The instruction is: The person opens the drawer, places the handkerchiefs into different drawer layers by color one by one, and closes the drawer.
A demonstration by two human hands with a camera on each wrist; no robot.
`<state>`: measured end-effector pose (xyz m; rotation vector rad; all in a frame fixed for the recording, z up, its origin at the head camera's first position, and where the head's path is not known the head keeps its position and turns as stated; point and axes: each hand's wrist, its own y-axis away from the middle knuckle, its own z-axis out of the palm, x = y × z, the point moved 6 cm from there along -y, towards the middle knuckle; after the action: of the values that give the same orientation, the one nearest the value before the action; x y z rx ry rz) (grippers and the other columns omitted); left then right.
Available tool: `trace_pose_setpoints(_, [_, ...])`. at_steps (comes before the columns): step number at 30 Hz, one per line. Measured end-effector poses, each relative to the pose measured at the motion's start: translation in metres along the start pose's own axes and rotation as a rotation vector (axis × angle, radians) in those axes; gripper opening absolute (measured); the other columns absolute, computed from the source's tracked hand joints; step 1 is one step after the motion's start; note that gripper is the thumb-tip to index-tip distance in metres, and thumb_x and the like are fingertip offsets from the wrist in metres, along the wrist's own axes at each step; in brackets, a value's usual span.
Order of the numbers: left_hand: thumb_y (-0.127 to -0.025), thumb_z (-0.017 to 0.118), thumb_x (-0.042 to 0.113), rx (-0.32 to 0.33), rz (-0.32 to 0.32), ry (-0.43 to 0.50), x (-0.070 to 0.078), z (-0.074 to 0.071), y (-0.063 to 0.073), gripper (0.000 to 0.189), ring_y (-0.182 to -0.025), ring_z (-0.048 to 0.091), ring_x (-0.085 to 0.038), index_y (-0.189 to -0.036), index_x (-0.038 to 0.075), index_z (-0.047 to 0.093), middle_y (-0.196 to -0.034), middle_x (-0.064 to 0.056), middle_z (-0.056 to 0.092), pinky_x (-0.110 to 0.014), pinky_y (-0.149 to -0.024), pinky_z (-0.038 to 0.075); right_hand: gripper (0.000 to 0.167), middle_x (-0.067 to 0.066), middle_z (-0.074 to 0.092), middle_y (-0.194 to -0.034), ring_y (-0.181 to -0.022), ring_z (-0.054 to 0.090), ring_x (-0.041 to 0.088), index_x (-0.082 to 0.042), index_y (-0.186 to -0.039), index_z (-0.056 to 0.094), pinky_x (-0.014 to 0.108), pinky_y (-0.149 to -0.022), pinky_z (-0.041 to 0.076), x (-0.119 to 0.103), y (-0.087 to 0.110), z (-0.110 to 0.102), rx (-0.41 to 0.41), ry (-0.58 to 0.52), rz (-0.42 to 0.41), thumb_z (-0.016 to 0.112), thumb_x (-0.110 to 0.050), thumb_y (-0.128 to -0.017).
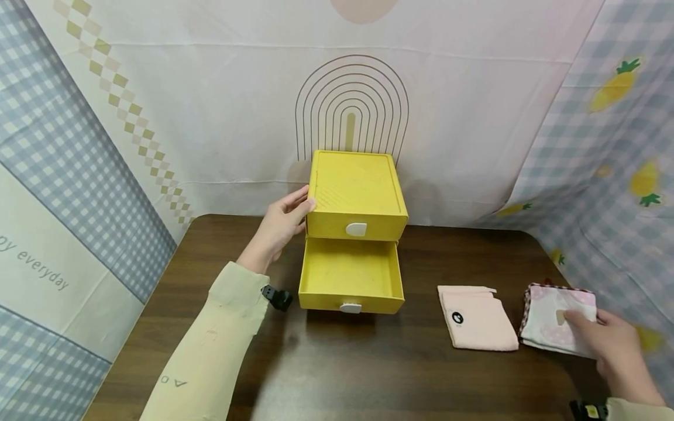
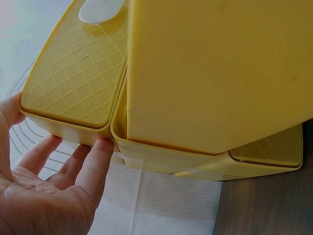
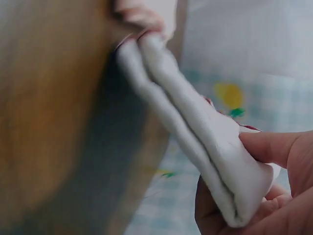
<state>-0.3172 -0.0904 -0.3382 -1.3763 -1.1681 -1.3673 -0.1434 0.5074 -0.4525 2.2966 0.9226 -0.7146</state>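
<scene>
On the table stands a yellow two-drawer cabinet, its upper drawer closed and its lower drawer pulled out with nothing inside. My left hand touches the cabinet's left side near the upper front corner. In the left wrist view the fingertips press the side wall, with the thumb at the top edge. At the far right my right hand pinches a folded white and pink cloth with a dark checked edge, thumb on top and fingers beneath. Beside it lies a folded pink towel with a round black patch.
A brown wooden table carries everything. White patterned fabric hangs behind the cabinet. Blue checked cloth with pineapples hangs along the right side, close to the right hand.
</scene>
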Motion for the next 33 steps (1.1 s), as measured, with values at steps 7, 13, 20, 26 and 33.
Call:
trace_pose_setpoints(7, [-0.094, 0.063, 0.039, 0.008, 0.022, 0.016, -0.016, -0.004, -0.015, 0.049, -0.13, 0.045, -0.019, -0.142, 0.035, 0.05, -0.145, 0.002, 0.045, -0.046, -0.102, 0.042, 0.055, -0.002, 0.058, -0.074, -0.047, 0.039, 0.01, -0.021, -0.122, 0.059, 0.033, -0.038, 0.04, -0.044, 0.031, -0.001, 0.036, -0.153, -0.12, 0.066, -0.059, -0.083])
trace_pose_setpoints(13, [-0.092, 0.065, 0.042, 0.016, 0.041, 0.023, -0.023, -0.004, -0.021, 0.049, -0.129, 0.046, -0.017, -0.139, 0.038, 0.052, -0.143, 0.004, 0.047, -0.046, -0.101, 0.044, 0.025, -0.011, 0.063, -0.067, -0.045, 0.051, 0.008, -0.029, -0.102, 0.059, 0.029, -0.036, 0.044, -0.087, 0.064, 0.017, -0.045, -0.377, -0.245, 0.072, -0.043, -0.086])
trace_pose_setpoints(20, [-0.093, 0.064, 0.042, 0.001, 0.026, 0.028, -0.025, -0.002, -0.022, 0.051, -0.13, 0.045, -0.018, -0.141, 0.036, 0.05, -0.144, 0.003, 0.045, -0.046, -0.103, 0.042, 0.016, -0.004, 0.072, -0.083, -0.068, 0.068, 0.01, -0.02, -0.101, 0.066, 0.025, -0.054, 0.056, -0.134, 0.097, 0.058, -0.206, -0.768, -0.398, 0.074, -0.016, -0.088])
trace_pose_setpoints(26, [-0.096, 0.061, 0.037, -0.006, 0.004, 0.031, -0.026, -0.004, -0.023, 0.053, -0.132, 0.042, -0.019, -0.146, 0.032, 0.044, -0.148, 0.002, 0.041, -0.048, -0.104, 0.04, 0.021, 0.0, 0.072, -0.091, -0.077, 0.069, 0.013, -0.014, -0.11, 0.066, 0.027, -0.062, 0.058, -0.168, 0.13, 0.089, -0.325, -0.864, -0.463, 0.07, -0.011, -0.09])
trace_pose_setpoints(33, [-0.093, 0.063, 0.042, -0.002, 0.012, 0.02, -0.026, -0.005, -0.02, 0.054, -0.13, 0.044, -0.018, -0.144, 0.034, 0.046, -0.146, 0.003, 0.043, -0.045, -0.103, 0.042, 0.031, 0.002, 0.071, -0.096, -0.081, 0.069, 0.014, -0.007, -0.121, 0.061, 0.029, -0.067, 0.058, -0.205, 0.159, 0.114, -0.388, -0.857, -0.509, 0.069, -0.014, -0.092])
